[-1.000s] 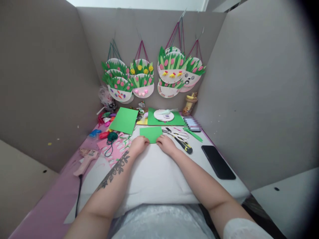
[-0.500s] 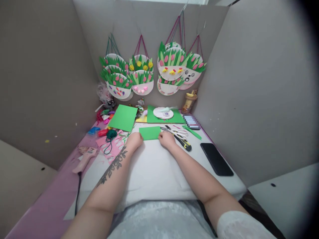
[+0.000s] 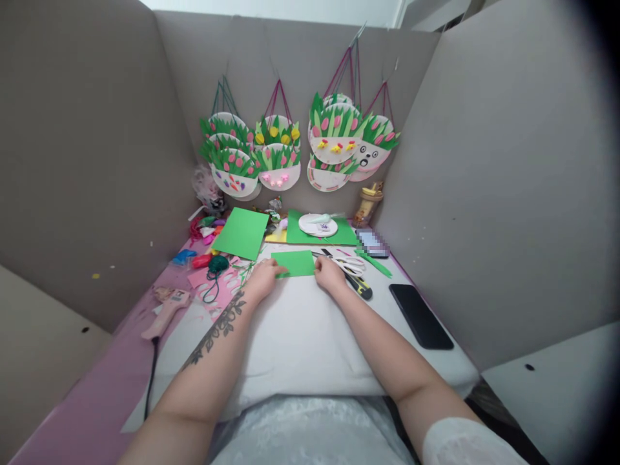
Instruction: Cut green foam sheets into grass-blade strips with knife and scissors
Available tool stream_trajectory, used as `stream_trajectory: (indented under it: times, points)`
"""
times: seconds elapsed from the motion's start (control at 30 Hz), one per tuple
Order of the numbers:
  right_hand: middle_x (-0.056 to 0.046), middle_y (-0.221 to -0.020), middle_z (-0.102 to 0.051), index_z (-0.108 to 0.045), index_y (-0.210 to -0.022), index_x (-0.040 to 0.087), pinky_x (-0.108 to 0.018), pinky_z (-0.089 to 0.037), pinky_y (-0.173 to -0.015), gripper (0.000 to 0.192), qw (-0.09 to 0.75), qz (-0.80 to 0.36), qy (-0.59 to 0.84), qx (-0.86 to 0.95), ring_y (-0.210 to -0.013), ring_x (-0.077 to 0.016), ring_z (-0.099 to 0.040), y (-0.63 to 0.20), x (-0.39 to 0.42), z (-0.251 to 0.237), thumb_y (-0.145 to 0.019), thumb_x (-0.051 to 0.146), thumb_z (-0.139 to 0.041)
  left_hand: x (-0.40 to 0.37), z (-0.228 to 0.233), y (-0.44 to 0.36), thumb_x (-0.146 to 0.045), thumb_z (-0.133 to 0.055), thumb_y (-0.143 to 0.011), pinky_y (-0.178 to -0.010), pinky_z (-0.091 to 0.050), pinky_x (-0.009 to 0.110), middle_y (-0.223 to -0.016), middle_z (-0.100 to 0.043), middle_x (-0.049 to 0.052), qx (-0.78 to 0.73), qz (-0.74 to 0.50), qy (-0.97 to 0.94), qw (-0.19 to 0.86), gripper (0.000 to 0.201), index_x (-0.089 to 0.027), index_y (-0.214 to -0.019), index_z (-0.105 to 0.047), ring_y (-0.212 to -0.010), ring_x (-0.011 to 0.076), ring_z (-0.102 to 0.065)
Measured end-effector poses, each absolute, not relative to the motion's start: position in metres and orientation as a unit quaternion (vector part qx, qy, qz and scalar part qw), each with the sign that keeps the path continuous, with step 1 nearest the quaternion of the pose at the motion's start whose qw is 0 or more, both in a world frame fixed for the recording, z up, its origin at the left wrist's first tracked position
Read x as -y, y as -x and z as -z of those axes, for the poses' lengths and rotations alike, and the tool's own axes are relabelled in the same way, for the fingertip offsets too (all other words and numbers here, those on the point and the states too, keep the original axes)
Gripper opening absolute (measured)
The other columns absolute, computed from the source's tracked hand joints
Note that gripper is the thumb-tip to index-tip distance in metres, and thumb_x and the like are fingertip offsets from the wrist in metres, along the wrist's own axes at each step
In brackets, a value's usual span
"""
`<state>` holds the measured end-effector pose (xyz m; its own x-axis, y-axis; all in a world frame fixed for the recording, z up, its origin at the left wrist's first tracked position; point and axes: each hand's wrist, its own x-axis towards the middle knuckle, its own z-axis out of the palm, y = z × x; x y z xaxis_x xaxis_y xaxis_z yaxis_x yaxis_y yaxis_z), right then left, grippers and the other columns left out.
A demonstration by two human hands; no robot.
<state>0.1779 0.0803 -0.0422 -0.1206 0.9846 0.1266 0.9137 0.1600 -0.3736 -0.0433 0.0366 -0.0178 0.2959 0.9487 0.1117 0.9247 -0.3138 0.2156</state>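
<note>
A small green sheet of paper [image 3: 294, 263] lies between my two hands over the white-covered table. My left hand [image 3: 263, 279] is at its left edge, closed on that edge with one finger stretched along the paper's lower side. At the opposite edge, my right hand [image 3: 330, 274] pinches the paper with its fingers curled. White-handled scissors [image 3: 352, 263] and a black-and-yellow utility knife [image 3: 361, 287] lie just beyond and to the right of my right hand. Pink paper with cut-out holes [image 3: 230, 284] lies left of my left hand.
A larger green sheet [image 3: 242, 232], dark green yarn [image 3: 217, 263] and a pink glue gun [image 3: 167, 313] are on the left. White paper plates [image 3: 318, 225] rest at the back. A black phone [image 3: 420, 316] lies right. Decorated plate baskets [image 3: 335, 148] hang on the grey partition.
The fingers of my left hand have loosened from a fist, and one now reaches along the paper. My right hand still pinches its edge. The whole view has tilted slightly upward.
</note>
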Motion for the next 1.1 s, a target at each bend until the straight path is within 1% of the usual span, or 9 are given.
stream_trajectory:
  times: [0.07,0.17,0.3,0.43,0.57,0.67,0.8,1.0,1.1]
  points:
    - [-0.005,-0.104,-0.064,-0.065,-0.102,0.023,-0.028,-0.038,-0.079,0.030,0.177,-0.098,0.617,0.760,-0.095,-0.0191,-0.055,-0.179,-0.081,0.044,-0.079,0.014,-0.050,-0.036,0.016,0.041,-0.021,-0.046,-0.087,-0.090,-0.036,0.032,-0.100,-0.063,0.005,-0.541,-0.103,-0.830,0.081,0.030,-0.027,-0.104,-0.070,-0.100,0.0201,-0.053]
    - [-0.003,-0.116,-0.061,-0.068,-0.106,0.030,-0.032,-0.033,-0.090,0.040,0.167,-0.089,0.546,0.816,-0.110,-0.0201,-0.048,-0.177,-0.079,0.046,-0.082,0.008,-0.045,-0.036,0.016,0.038,-0.030,-0.050,-0.087,-0.089,-0.034,0.035,-0.097,-0.062,0.005,-0.544,-0.100,-0.829,0.081,0.027,-0.029,-0.102,-0.072,-0.100,0.0223,-0.051]
    - [0.000,-0.133,-0.053,-0.062,-0.119,0.038,-0.039,-0.026,-0.098,0.038,0.110,-0.078,0.432,0.892,-0.122,-0.0220,-0.038,-0.164,-0.067,0.041,-0.090,0.020,-0.045,-0.034,0.014,0.035,-0.031,-0.047,-0.088,-0.086,-0.034,0.034,-0.099,-0.061,0.005,-0.552,-0.076,-0.828,0.062,0.028,-0.032,-0.103,-0.072,-0.100,0.0227,-0.050]
    - [-0.003,-0.140,-0.048,-0.057,-0.125,0.037,-0.043,-0.024,-0.099,0.039,0.049,-0.032,0.456,0.888,-0.126,-0.0254,-0.034,-0.151,-0.052,0.028,-0.094,0.026,-0.037,-0.026,0.003,0.031,-0.030,-0.043,-0.090,-0.086,-0.034,0.037,-0.101,-0.063,0.008,-0.591,-0.046,-0.804,0.030,0.031,-0.031,-0.102,-0.072,-0.101,0.0254,-0.052]
    - [-0.009,-0.136,-0.051,-0.062,-0.119,0.027,-0.047,-0.024,-0.097,0.039,-0.003,0.015,0.527,0.850,-0.126,-0.0284,-0.034,-0.158,-0.044,0.020,-0.093,0.021,-0.033,-0.017,-0.009,0.030,-0.030,-0.042,-0.090,-0.087,-0.035,0.040,-0.103,-0.064,0.013,-0.653,-0.009,-0.757,0.008,0.032,-0.024,-0.100,-0.073,-0.105,0.0287,-0.052]
    - [-0.011,-0.124,-0.059,-0.066,-0.109,0.022,-0.045,-0.026,-0.095,0.036,-0.002,0.033,0.556,0.831,-0.123,-0.0281,-0.038,-0.171,-0.044,0.021,-0.089,0.016,-0.036,-0.014,-0.011,0.033,-0.022,-0.042,-0.089,-0.086,-0.036,0.042,-0.102,-0.064,0.015,-0.669,0.013,-0.743,-0.005,0.032,-0.020,-0.095,-0.073,-0.105,0.0293,-0.052]
    - [-0.012,-0.112,-0.064,-0.067,-0.101,0.019,-0.042,-0.030,-0.090,0.031,0.012,0.033,0.570,0.821,-0.117,-0.0285,-0.043,-0.178,-0.047,0.023,-0.087,0.014,-0.040,-0.014,-0.007,0.034,-0.011,-0.042,-0.083,-0.084,-0.036,0.045,-0.099,-0.063,0.017,-0.676,0.013,-0.737,-0.024,0.031,-0.016,-0.087,-0.073,-0.104,0.0310,-0.052]
    - [-0.012,-0.106,-0.066,-0.069,-0.093,0.017,-0.042,-0.033,-0.085,0.028,0.013,0.019,0.591,0.806,-0.107,-0.0290,-0.050,-0.175,-0.046,0.020,-0.083,0.010,-0.044,-0.014,-0.008,0.032,-0.009,-0.042,-0.081,-0.085,-0.037,0.046,-0.096,-0.063,0.018,-0.670,0.012,-0.742,-0.022,0.031,-0.014,-0.084,-0.072,-0.104,0.0326,-0.052]
    - [-0.010,-0.106,-0.066,-0.070,-0.093,0.019,-0.037,-0.034,-0.085,0.026,0.031,0.005,0.581,0.813,-0.104,-0.0262,-0.051,-0.181,-0.049,0.020,-0.080,0.012,-0.048,-0.017,-0.007,0.034,-0.009,-0.043,-0.081,-0.085,-0.038,0.044,-0.097,-0.063,0.018,-0.669,0.010,-0.743,-0.028,0.031,-0.015,-0.084,-0.073,-0.103,0.0312,-0.052]
